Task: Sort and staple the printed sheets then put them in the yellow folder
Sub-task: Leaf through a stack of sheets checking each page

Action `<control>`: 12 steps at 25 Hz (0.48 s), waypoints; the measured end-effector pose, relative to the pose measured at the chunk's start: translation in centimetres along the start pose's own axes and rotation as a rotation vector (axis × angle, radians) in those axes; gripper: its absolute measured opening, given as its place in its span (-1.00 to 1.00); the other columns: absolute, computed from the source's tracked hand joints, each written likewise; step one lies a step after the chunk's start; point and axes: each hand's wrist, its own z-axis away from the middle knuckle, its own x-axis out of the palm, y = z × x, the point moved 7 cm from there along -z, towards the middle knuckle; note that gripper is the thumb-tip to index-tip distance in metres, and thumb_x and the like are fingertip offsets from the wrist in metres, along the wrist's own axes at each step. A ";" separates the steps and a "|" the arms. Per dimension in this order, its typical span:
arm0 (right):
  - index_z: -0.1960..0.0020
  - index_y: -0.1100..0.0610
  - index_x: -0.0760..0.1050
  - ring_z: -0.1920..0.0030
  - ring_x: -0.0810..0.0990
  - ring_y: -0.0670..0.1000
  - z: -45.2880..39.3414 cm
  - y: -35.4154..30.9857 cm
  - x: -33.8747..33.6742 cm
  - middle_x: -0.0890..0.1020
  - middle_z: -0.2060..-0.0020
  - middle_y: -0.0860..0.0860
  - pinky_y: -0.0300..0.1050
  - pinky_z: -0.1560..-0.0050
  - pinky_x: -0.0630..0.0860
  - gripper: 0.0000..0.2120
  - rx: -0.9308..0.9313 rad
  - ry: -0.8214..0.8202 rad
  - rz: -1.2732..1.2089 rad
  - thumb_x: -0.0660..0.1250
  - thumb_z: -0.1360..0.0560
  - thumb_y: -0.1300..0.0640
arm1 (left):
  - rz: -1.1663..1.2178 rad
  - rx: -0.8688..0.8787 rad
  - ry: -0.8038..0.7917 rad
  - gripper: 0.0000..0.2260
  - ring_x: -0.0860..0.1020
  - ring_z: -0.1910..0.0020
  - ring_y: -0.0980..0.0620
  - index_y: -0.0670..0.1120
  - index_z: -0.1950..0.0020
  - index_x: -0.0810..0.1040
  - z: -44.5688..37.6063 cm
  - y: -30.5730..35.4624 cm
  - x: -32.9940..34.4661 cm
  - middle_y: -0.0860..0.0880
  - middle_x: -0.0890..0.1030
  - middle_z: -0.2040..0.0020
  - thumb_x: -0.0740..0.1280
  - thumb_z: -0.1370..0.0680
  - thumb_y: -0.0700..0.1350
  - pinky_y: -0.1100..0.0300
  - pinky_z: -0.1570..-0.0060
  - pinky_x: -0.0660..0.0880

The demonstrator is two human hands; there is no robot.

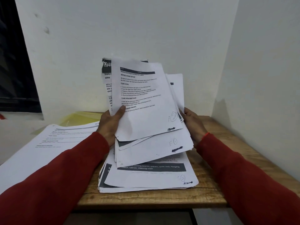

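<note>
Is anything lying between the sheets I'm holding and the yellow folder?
Yes. A flat paper stack covers the yellow folder's near part, left of the held sheets; only its far end shows.

Front sheet (142,101) of the raised bundle: headings "INITIAL SCENE SETUP", "TASK GOAL", "TASK DESCRIPTION", "…UIRED PROPS" (start hidden by a thumb); five numbered lines, small print about a delivery box label; handwritten circled "8" at lower right corner. Sheet behind it (155,148): handwritten "F" and circled "1". Rear sheet (108,82): "Store", "zone", "Knives", cut off. Top sheet of the desk pile (151,176): dark band reading "cutting boards, peelers, knife rack, hanging… cabinet, cleaning cloth"; circled "2".
</note>
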 end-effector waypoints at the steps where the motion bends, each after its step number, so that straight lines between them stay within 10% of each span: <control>1: -0.02 0.12 0.59 0.32 0.67 -0.04 -0.1 0.1 0.0 0.72 0.26 0.02 -0.19 0.30 0.61 -0.85 0.004 0.003 -0.015 0.24 -0.62 0.19 | 0.002 -0.001 -0.003 -0.73 0.66 -0.12 -0.11 -0.13 -0.24 0.60 0.0 0.0 0.0 -0.11 0.68 -0.16 0.41 -0.56 -0.08 -0.02 -0.15 0.58; 9: -0.15 0.17 0.56 0.10 0.69 0.09 0.4 0.5 0.5 0.71 0.07 0.10 -0.03 0.08 0.62 -0.58 0.132 -0.067 -0.032 0.29 -0.55 -0.17 | -0.049 -0.040 -0.082 -0.70 0.66 -0.15 -0.11 -0.15 -0.26 0.60 0.1 -0.8 0.5 -0.09 0.69 -0.15 0.42 -0.56 -0.08 -0.08 -0.21 0.55; 12: -0.08 0.22 0.50 0.09 0.69 0.18 -0.3 0.1 -1.3 0.70 -0.01 0.21 0.12 0.04 0.65 -0.70 -0.016 0.122 0.171 0.51 -0.44 0.15 | -0.057 -0.027 -0.095 -0.72 0.69 -0.05 -0.08 -0.18 -0.24 0.61 0.8 -0.4 1.1 -0.11 0.70 -0.13 0.42 -0.56 -0.11 0.02 -0.04 0.64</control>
